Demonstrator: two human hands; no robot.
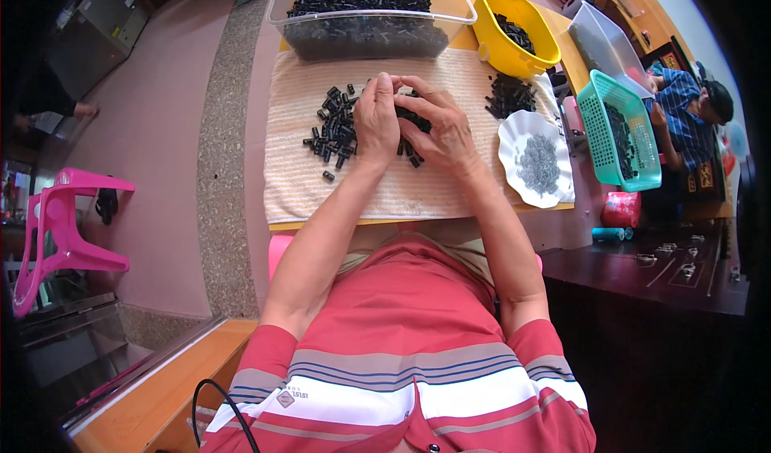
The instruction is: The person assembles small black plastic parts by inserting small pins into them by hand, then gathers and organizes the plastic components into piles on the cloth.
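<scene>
My left hand [376, 124] and my right hand [446, 130] meet over a striped, light-coloured towel [321, 200]. Their fingers curl in, and the fingertips come together at the far side. Whatever is pinched there is too small or hidden to name. Around and beneath the hands lies a loose pile of small black cylindrical pieces [331, 128], with more showing in the gap between the hands. To the right, a white wavy-edged dish [514, 152] holds many tiny clear or grey parts [538, 164]. Beyond it sits another heap of black pieces [510, 95].
A clear plastic bin [369, 39] full of black pieces stands at the far edge, beside a yellow basket [498, 43]. At right are a green basket [614, 91], a clear box [598, 43] and a seated person [687, 116]. A pink stool [68, 220] stands left.
</scene>
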